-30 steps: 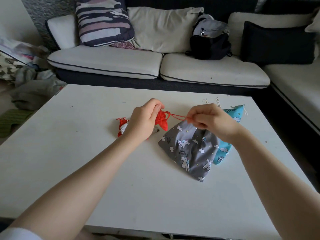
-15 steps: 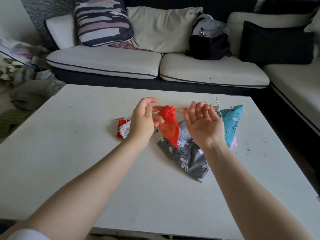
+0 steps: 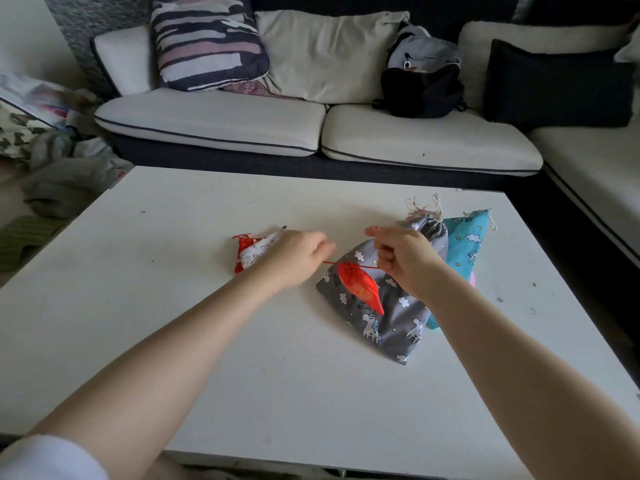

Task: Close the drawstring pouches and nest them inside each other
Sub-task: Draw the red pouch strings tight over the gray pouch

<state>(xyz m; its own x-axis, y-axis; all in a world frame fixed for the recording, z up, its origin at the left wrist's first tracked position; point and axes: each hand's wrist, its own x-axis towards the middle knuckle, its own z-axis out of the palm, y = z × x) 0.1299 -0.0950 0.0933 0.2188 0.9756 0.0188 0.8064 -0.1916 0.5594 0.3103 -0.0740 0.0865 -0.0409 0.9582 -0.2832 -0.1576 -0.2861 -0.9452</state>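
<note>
We see a small red fabric drawstring pouch (image 3: 360,287) hanging in the air between our two hands, its mouth gathered tight and its pointed lower end tilted down toward our right. A thin red drawstring (image 3: 367,267) runs level from its mouth to each side. Our right hand (image 3: 403,261) has its fingers curled in, pinching the cord's right end; our left hand (image 3: 298,259) is blurred, its fingers partly curled at the cord's left end — we cannot tell whether it grasps the string or has let it go. Directly beneath the red pouch and under our right hand lies a larger grey cloth pouch printed with white unicorns and clouds (image 3: 391,313), flat on the white table (image 3: 173,306), its cinched neck and pale cords pointing away from us. Just beyond our right hand, partly tucked under the grey one, lies a turquoise cloth pouch with clouds and stars (image 3: 467,244), with a sliver of pink showing at its near edge. Behind our left hand — partly hidden by it — rests a small red-and-white printed pouch (image 3: 251,251). Beyond the table stands a white-cushioned sofa (image 3: 242,123) carrying a black backpack (image 3: 420,91).
</note>
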